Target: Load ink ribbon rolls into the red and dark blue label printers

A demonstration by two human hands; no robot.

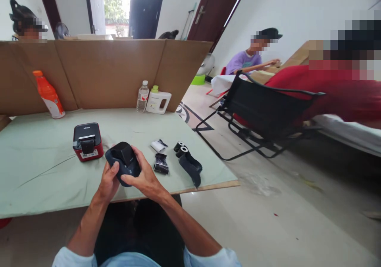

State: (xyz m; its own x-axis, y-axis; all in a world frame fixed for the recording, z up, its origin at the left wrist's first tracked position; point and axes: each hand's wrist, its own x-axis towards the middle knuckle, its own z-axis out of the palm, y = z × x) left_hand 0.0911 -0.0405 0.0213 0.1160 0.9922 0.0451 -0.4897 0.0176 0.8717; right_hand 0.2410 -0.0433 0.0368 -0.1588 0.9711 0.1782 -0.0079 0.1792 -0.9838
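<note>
Head view: left hand (108, 180) and right hand (148, 178) clasp dark device (125, 163) from either side, long axis roughly forward between them; red-and-black device (88, 141) ahead-left, nearer left hand

The handheld device (123, 162) is dark navy on its body and black on its raised top. The box-shaped printer (87, 142) has a black top, red sides and a white label. Pale green covers the desk (44, 148); the cardboard divider (110, 72) is plain brown. The drink bottle (49, 95) is orange with white lower down, the water bottle (143, 97) clear with a white cap and a red-and-white label, the handled jug (157, 101) white with a yellow-green cap. One small packet (159, 145) is white and black, another packet (161, 164) mostly black; the black strap (191, 168) is plain. The folding chair (258, 100) is black, and the floor inlay (196, 118) carries dark bands and curves.
</note>
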